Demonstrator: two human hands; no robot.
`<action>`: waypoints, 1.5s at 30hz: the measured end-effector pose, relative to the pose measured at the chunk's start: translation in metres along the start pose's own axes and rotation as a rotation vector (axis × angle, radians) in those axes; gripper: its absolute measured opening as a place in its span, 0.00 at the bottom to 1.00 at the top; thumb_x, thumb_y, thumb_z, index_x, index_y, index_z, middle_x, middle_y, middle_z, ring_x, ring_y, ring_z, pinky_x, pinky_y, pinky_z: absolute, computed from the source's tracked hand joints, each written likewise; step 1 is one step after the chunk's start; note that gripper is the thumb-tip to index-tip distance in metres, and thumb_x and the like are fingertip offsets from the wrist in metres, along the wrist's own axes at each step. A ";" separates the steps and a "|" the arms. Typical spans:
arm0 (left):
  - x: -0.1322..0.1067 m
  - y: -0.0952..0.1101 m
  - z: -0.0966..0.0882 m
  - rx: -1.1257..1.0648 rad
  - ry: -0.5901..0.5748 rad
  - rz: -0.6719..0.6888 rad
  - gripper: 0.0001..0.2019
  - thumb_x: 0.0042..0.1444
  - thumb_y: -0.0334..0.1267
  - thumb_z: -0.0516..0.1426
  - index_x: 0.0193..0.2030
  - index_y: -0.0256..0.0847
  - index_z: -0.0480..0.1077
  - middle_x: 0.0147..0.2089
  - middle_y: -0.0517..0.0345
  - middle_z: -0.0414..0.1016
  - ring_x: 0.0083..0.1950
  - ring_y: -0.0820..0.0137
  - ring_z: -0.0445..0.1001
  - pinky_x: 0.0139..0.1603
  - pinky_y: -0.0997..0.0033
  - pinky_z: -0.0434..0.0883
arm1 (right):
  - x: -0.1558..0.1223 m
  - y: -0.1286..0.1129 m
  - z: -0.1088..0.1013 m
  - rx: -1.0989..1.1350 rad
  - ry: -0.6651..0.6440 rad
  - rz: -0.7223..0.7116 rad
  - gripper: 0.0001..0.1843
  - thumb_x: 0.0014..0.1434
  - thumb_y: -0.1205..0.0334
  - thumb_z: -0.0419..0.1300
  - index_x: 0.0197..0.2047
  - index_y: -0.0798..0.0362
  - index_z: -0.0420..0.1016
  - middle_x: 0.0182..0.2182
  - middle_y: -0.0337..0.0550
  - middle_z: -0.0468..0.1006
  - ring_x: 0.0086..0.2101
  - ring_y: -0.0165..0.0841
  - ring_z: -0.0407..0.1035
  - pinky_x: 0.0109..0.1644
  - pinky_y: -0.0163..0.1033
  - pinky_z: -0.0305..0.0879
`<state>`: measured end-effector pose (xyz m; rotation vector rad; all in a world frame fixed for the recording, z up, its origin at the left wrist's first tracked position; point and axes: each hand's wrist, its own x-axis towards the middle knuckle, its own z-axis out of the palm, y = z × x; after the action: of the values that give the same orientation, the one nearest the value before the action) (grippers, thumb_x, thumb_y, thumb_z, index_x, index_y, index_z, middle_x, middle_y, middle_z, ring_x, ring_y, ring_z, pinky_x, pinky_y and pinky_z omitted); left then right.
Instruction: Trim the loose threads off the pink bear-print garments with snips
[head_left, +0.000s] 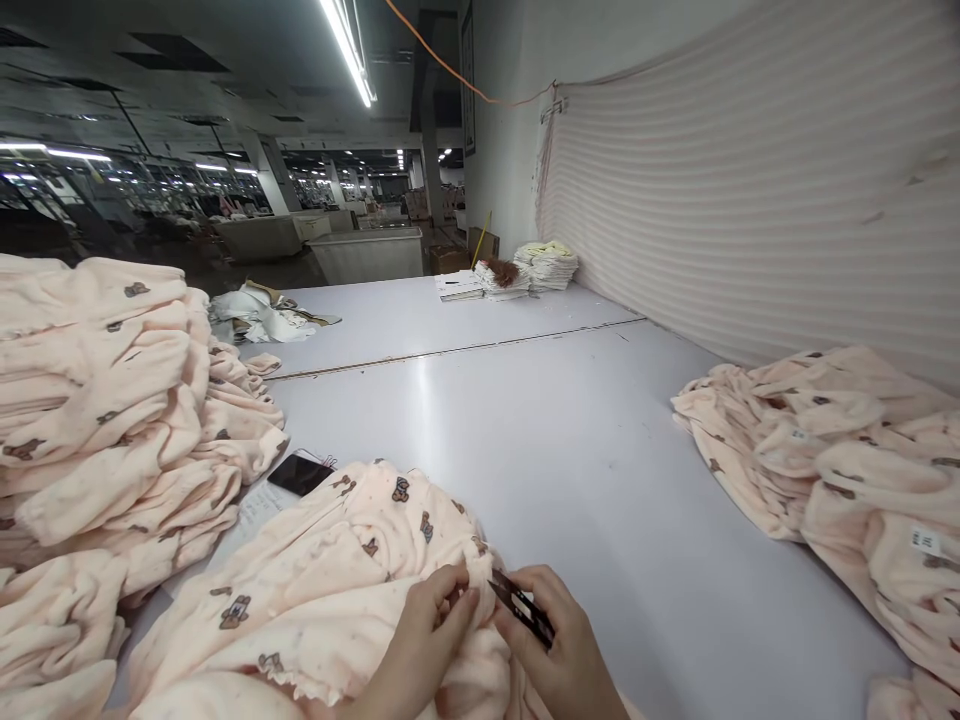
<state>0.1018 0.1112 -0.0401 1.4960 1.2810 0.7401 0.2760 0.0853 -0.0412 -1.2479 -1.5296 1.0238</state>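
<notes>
A pale pink fleece garment (337,570) with small brown bear prints lies bunched on the table in front of me. My left hand (435,630) pinches an edge of its cloth between thumb and fingers. In my right hand (555,630) are black thread snips (529,612), held between thumb and fingers. Their pointed blades reach toward the pinched edge, just right of my left fingertips. Whether the blades touch the cloth, I cannot tell.
Pink garments are heaped at the left (112,400) and right (847,460). A phone (300,474) rests on a written paper (259,510). Farther back on the table (480,400) lie white scraps (262,315) and folded stacks (547,268). Striped cloth (750,180) covers the right wall.
</notes>
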 end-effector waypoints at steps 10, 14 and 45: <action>-0.009 0.004 0.004 0.233 0.077 0.099 0.15 0.60 0.47 0.50 0.32 0.41 0.72 0.31 0.58 0.73 0.34 0.68 0.67 0.38 0.70 0.64 | -0.002 0.005 0.017 -0.392 0.196 -0.042 0.15 0.63 0.55 0.50 0.43 0.47 0.77 0.33 0.41 0.75 0.32 0.33 0.73 0.32 0.32 0.66; -0.012 0.001 0.004 0.284 0.078 0.076 0.13 0.61 0.45 0.49 0.38 0.43 0.73 0.35 0.56 0.76 0.40 0.64 0.68 0.45 0.65 0.65 | -0.001 0.003 0.018 -0.384 0.205 -0.034 0.15 0.64 0.55 0.49 0.42 0.47 0.77 0.32 0.41 0.75 0.31 0.33 0.72 0.33 0.33 0.66; -0.035 -0.009 0.009 0.119 0.011 -0.023 0.16 0.56 0.42 0.54 0.51 0.42 0.71 0.39 0.59 0.78 0.38 0.67 0.72 0.41 0.71 0.67 | -0.019 -0.019 -0.001 -0.233 -0.049 0.117 0.11 0.61 0.58 0.54 0.37 0.50 0.77 0.34 0.42 0.78 0.36 0.34 0.72 0.40 0.33 0.65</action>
<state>0.0983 0.0742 -0.0459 1.5716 1.3684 0.6679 0.2737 0.0642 -0.0257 -1.4983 -1.6659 0.9770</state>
